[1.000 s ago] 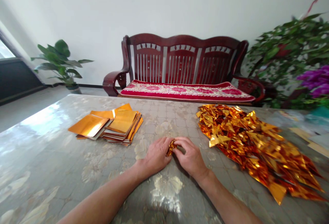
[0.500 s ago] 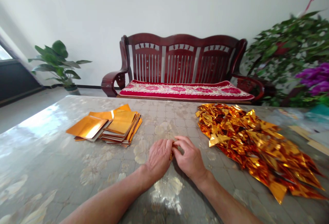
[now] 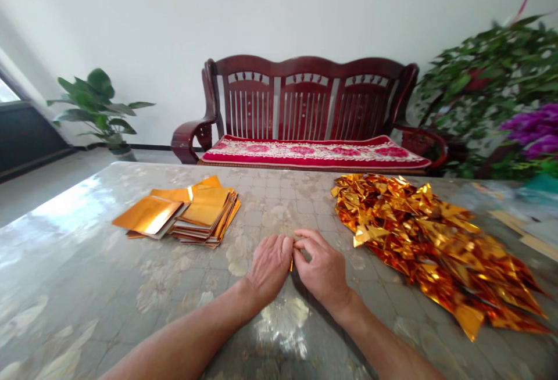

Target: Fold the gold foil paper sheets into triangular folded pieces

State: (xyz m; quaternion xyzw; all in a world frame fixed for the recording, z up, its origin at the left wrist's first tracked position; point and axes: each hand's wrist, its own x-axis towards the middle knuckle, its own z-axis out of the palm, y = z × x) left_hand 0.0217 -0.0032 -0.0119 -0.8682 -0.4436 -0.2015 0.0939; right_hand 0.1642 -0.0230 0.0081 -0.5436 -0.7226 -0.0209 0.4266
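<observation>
My left hand [image 3: 271,264] and my right hand [image 3: 321,264] meet over the middle of the table, both closed on a small piece of gold foil paper [image 3: 291,264]. Only a thin sliver of the paper shows between the fingers; its shape is hidden. Left of the hands lies a loose stack of flat gold foil paper sheets [image 3: 204,208], some showing a pale underside. To the right spreads a large heap of folded, pointed gold foil pieces [image 3: 418,235].
The table [image 3: 183,322] has a glossy, flower-patterned cover. Clear plastic and card strips [image 3: 523,232] lie at its right edge. Behind it stands a dark red wooden bench [image 3: 305,101] with a patterned cushion. Potted plants [image 3: 102,107] flank the bench.
Both hands stay together in the same place. Slightly less of the gold paper shows between the fingers now, and the right fingers have shifted a little.
</observation>
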